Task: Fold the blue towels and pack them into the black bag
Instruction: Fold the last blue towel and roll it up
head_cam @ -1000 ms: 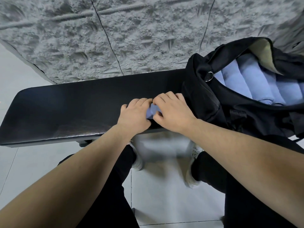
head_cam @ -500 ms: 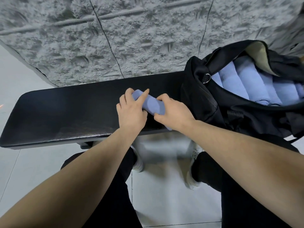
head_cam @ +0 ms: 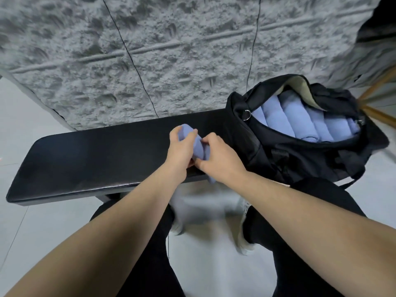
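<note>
while both hands [head_cam: 182, 151] [head_cam: 218, 159] grip it, soft rolled towel [head_cam: 198, 146] — glossy bench [head_cam: 85, 159]

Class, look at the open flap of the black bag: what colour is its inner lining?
Pale cream or beige, on the flap's lining of the black bag; the head view shows it.
</note>
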`<state>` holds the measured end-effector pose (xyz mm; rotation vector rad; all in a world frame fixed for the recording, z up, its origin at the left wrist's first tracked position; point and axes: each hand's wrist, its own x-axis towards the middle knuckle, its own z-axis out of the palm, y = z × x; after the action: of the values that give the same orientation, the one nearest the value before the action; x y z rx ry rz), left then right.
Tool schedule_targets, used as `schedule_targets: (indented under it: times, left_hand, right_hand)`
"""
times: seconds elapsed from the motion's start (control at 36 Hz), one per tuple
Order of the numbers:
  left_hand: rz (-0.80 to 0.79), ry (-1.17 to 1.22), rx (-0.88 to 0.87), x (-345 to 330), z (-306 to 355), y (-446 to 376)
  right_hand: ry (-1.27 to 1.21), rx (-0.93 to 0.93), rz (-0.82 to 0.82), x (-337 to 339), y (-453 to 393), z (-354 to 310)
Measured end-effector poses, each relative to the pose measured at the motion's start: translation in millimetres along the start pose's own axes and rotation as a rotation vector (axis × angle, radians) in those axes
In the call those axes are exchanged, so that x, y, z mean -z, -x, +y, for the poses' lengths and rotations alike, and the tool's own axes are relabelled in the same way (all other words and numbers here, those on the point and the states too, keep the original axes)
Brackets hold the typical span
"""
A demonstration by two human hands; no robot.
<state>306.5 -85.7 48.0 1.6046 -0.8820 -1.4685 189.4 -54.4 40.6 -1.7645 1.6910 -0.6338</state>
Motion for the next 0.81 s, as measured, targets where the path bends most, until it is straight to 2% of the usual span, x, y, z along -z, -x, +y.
schedule_targets:
  times: [0.08, 0.17, 0.31, 0.36, 0.44, 0.5, 0.61, 0.81]
  left_hand:
    - [0.032, 0.090, 0.031, -7.7, 3.1, 5.3]
    - [0.073, 0.147, 0.027, -9.7, 8.9, 8.9]
    - [-0.038, 0.260, 0.024, -24.8, 25.2, 22.1]
    - [-0.081, 0.293, 0.023, -38.5, 33.0, 29.0]
    - [-0.104, 0.315, -0.007, -63.6, 40.9, 36.4]
    - [-0.125, 0.311, -0.010, -81.0, 43.5, 40.8]
    - [-0.121, 0.310, -0.011, -104.8, 46.2, 47.3]
    - [-0.125, 0.233, -0.042, -143.9, 53.1, 60.6]
  right_hand:
    - [-0.037, 0.005, -0.015, 8.7, 8.3, -4.7]
    - [-0.234, -0.048, -0.043, 23.5, 9.8, -9.5]
    - [-0.408, -0.179, 0.137, 52.5, 6.0, -10.7]
    - [-0.579, -0.284, 0.107, 64.8, 8.8, -10.2]
    - [-0.986, -0.428, -0.025, 76.8, 11.6, -10.3]
    - [-1.136, -0.486, -0.027, 84.2, 12.2, -3.7]
    - [-1.089, -0.440, -0.021, 105.8, 19.1, 5.1]
    - [-0.686, -0.381, -0.049, 152.9, 29.6, 23.2]
